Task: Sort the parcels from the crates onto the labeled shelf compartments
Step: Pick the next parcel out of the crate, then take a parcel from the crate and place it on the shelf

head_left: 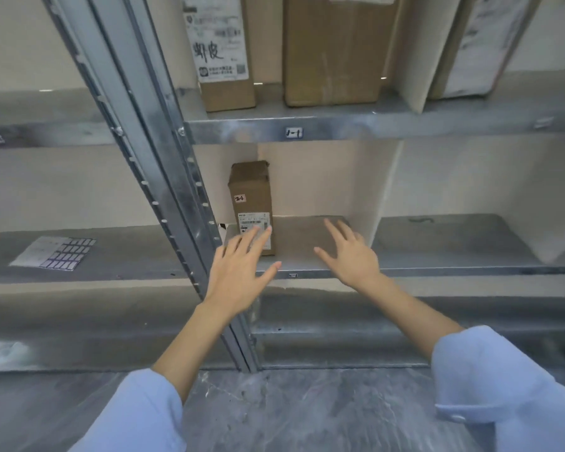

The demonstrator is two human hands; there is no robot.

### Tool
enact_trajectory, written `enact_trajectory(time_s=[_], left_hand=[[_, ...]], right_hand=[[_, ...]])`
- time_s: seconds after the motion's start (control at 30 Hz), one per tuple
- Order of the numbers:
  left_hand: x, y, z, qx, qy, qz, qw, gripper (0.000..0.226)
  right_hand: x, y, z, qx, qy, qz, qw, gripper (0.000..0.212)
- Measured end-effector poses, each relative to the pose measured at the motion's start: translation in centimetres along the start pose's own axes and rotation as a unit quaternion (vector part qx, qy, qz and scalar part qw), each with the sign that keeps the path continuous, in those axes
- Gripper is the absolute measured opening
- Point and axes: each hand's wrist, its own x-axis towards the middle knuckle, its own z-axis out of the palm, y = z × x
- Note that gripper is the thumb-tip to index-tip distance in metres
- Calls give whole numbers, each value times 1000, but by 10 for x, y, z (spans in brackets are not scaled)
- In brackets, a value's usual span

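Observation:
A small brown cardboard parcel (250,194) marked "2-1" stands upright at the left of a middle shelf compartment (307,259). My left hand (242,265) is spread open just in front of the parcel's lower label, holding nothing; whether its fingertips touch the box I cannot tell. My right hand (349,256) hovers open over the bare shelf floor to the parcel's right, empty. On the shelf above, labelled "1-1" (294,133), stand a labelled box (224,53) and a larger plain brown box (335,50).
White dividers (385,177) wall off the compartments. A slanted metal upright (163,177) runs just left of the parcel. A sheet of small labels (54,252) lies on the left shelf. Another parcel (477,47) leans at upper right. Grey marbled floor (291,412) lies below.

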Motion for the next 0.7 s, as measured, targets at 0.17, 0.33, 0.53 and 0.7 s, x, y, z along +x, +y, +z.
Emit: enact_trajectory(time_s=[0.17,0.33,0.53,0.7], left_hand=[[25,68,-12,-21,-2,84,996,73],[51,168,-11,-42,-17,170,984,81],[77,309,3,-71,-31,278,957,84],[85,451,16,-98,-36,364,926,68]], right_hand=[[-49,39,-50,-69,37,56,995,70],[-104,115,-107,-87,79,150,982,70],[-180,222,-179,-110,124,272,948,70],[-254,317,-235,-129,138,343,920,70]])
